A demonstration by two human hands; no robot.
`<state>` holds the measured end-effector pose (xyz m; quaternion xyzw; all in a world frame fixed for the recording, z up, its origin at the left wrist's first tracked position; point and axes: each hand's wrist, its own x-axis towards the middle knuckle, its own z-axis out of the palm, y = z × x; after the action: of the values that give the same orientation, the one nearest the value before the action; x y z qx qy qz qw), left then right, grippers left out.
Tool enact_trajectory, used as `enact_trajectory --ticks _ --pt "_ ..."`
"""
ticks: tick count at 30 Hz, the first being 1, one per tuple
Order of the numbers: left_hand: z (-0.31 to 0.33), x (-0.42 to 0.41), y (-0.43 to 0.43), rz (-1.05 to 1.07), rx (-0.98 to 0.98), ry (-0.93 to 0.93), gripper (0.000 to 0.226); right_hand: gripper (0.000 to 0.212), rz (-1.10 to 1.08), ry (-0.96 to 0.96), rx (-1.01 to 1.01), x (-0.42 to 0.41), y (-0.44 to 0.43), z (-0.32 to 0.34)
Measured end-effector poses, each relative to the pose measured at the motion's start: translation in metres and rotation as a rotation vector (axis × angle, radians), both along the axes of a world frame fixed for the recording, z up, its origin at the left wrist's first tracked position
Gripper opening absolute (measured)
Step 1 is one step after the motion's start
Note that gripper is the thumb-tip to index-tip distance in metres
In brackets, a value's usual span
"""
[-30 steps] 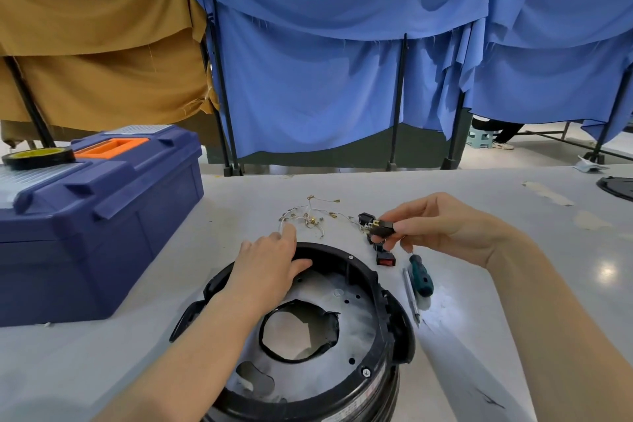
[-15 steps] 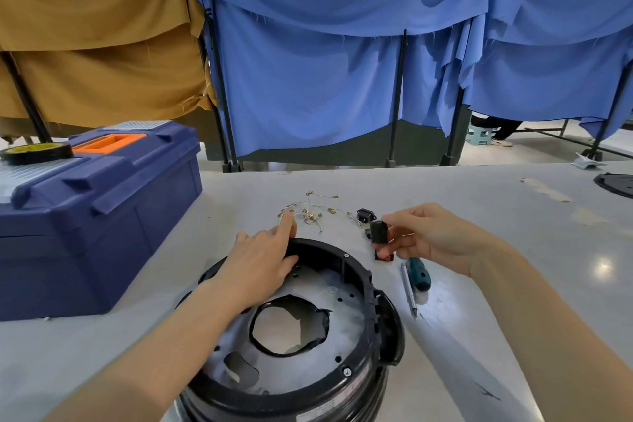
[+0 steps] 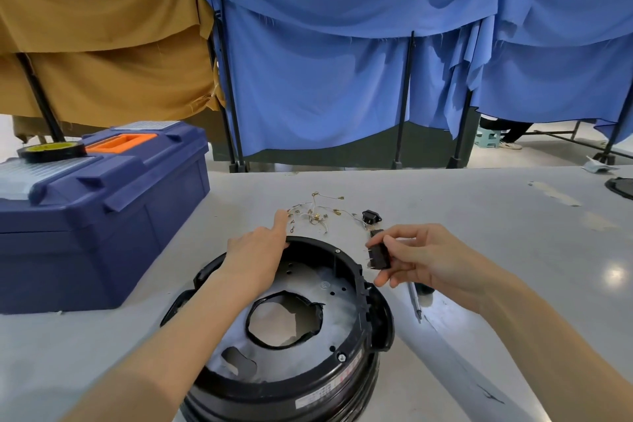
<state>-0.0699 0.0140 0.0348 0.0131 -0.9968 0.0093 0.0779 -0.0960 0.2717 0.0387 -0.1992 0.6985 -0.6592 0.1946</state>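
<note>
pinching black switch [image 3: 379,255] in right hand [image 3: 424,262], now nearer cooker base [image 3: 301,384], left hand [image 3: 255,255] flat on its rim

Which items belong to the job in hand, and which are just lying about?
In use: black housing, under the left hand; small black part, pinched by the right hand.
Lying about: loose wires, black socket, screwdriver, blue toolbox, tape roll.

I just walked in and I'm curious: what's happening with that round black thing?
A person is working on a black appliance shell on the table. The left hand rests on its rim. The right hand pinches a small black switch just beside it. Loose wires and a screwdriver lie nearby.
</note>
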Motion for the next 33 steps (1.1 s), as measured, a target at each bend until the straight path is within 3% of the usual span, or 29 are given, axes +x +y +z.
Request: enact_trajectory --ticks 3,7,10,13,25,33 --pt "0.013 0.006 0.01 0.022 0.093 -0.032 0.035 0.014 0.001 -0.004 -0.006 0.004 -0.001 -0.004" --pt "0.024 0.013 0.031 -0.216 0.268 0.077 0.036 0.02 -0.066 0.1 0.052 0.006 -0.005 -0.008" --pt "0.024 0.021 0.044 -0.281 0.572 -0.122 0.022 0.014 -0.103 0.143 0.076 0.01 -0.009 -0.01" --pt "0.016 0.024 0.049 -0.273 0.717 -0.16 0.014 0.014 -0.12 0.151 0.088 0.012 -0.01 -0.011" --pt "0.016 0.009 0.063 -0.201 0.623 -0.032 0.001 0.023 -0.334 0.177 -0.015 0.012 -0.025 -0.021" --pt "0.008 0.012 0.053 -0.2 0.669 0.067 0.037 0.026 -0.394 0.226 0.007 0.01 -0.03 -0.027"
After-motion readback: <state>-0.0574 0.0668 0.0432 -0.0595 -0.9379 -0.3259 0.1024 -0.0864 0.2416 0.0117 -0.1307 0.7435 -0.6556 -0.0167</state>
